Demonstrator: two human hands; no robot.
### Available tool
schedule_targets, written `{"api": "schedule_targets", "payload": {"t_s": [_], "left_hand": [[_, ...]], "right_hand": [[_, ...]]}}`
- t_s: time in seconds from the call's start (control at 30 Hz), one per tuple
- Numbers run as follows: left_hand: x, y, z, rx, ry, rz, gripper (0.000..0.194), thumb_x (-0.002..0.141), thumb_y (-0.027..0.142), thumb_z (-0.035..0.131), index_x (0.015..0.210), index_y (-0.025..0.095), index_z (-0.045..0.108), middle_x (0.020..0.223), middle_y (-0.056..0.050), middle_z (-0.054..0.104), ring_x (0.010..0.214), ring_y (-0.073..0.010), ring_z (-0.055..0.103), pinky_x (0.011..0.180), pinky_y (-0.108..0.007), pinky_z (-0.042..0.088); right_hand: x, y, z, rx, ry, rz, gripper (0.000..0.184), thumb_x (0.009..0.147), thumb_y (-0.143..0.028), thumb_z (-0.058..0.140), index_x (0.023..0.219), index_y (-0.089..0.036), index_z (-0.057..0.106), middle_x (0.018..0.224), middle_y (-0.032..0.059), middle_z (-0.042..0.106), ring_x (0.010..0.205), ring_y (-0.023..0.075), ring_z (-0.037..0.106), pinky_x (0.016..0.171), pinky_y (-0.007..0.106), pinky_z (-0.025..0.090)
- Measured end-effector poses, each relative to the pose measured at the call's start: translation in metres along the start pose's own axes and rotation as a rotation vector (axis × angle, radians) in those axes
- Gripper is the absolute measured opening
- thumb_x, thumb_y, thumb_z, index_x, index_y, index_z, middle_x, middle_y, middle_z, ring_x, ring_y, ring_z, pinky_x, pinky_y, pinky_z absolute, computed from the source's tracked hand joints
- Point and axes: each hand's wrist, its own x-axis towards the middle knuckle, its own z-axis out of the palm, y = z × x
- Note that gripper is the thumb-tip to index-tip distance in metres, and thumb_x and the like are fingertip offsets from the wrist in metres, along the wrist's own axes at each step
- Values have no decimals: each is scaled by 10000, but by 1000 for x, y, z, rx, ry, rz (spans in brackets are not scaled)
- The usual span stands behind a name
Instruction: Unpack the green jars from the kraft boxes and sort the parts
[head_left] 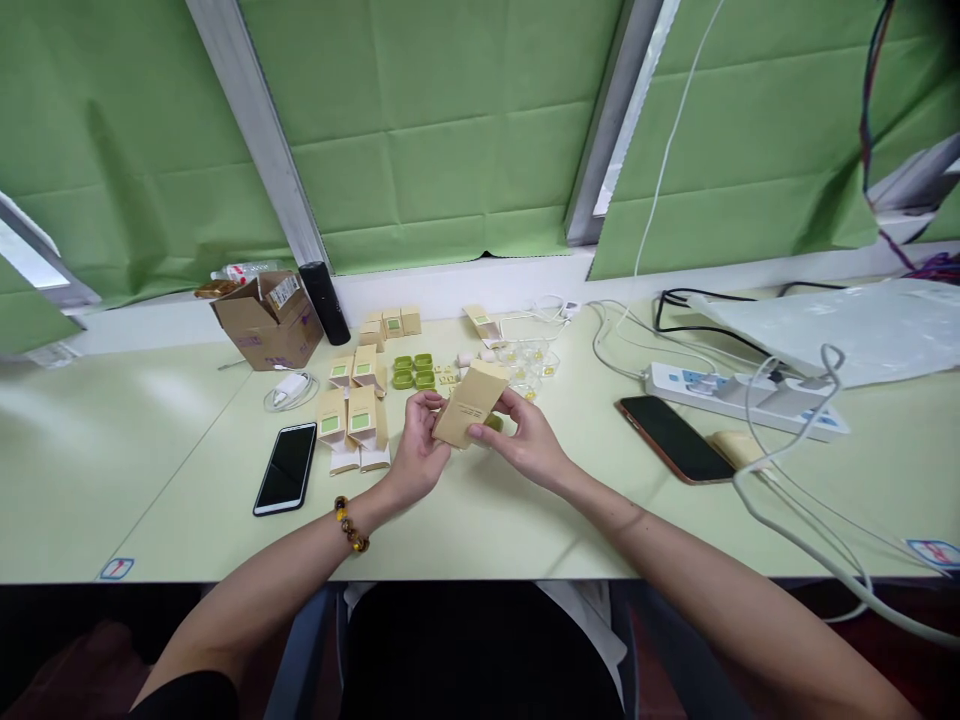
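Note:
Both hands hold a small tan cardboard box point(471, 401) above the pale green table point(480, 520). My left hand point(417, 445) grips its left side, with a bead bracelet on that wrist. My right hand point(523, 437) pinches the box's right lower side, and a small green item peeks out beneath it. Just left stand several small tan boxes with green windows point(352, 415). Behind the held box lie green cases point(413, 371) and small clear bags with yellow bits point(525, 362).
A black phone point(286, 467) lies at the left, another phone point(675, 438) at the right. An open brown carton point(268, 318) and a black cylinder point(324, 302) stand at the back. A white power strip point(742, 398) with cables and a plastic sheet point(847, 325) fill the right.

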Motion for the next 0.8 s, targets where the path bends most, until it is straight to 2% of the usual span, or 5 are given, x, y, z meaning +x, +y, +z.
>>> {"api": "schedule_targets", "payload": {"t_s": [0.13,0.27,0.43,0.6,0.8], "left_hand": [[-1,-5,-2,-21,-43,36,590,831,180,681,1323,287,374,1281,-82,519,1230,-234,578,1028,-399,503],[-3,-3,-5,35,-116,69,611,897,289,685,1419,294,368,1369,-110,528,1331,-271,529,1123,-458,461],[-3,1,-4,101,-21,56,589,987,455,680,1454,268,376,1431,-144,528,1316,-274,547,1124,-454,451],[-3,-3,-4,298,72,91,527,959,425,747,1377,235,488,1354,-139,597,1259,-272,592,1094,-447,479],[-8,-9,-5,364,43,209,415,1084,307,522,1487,232,457,1456,-163,587,1354,-272,598,1125,-454,498]], "right_hand": [[2,2,-4,109,27,86,575,816,-737,778,1075,-234,672,942,75,778,948,285,741,908,424,588],[6,4,-11,239,12,151,613,792,-756,791,1082,-231,662,950,77,788,915,277,753,906,419,592],[8,4,-9,244,-15,160,630,749,-765,822,1042,-235,648,922,63,774,923,274,755,901,411,596],[6,5,-6,159,-18,106,595,784,-728,819,1042,-222,645,879,40,737,880,233,718,859,377,577],[6,3,-4,228,31,48,617,735,-695,879,1063,-242,617,1147,90,759,1091,267,722,932,392,596]]}}
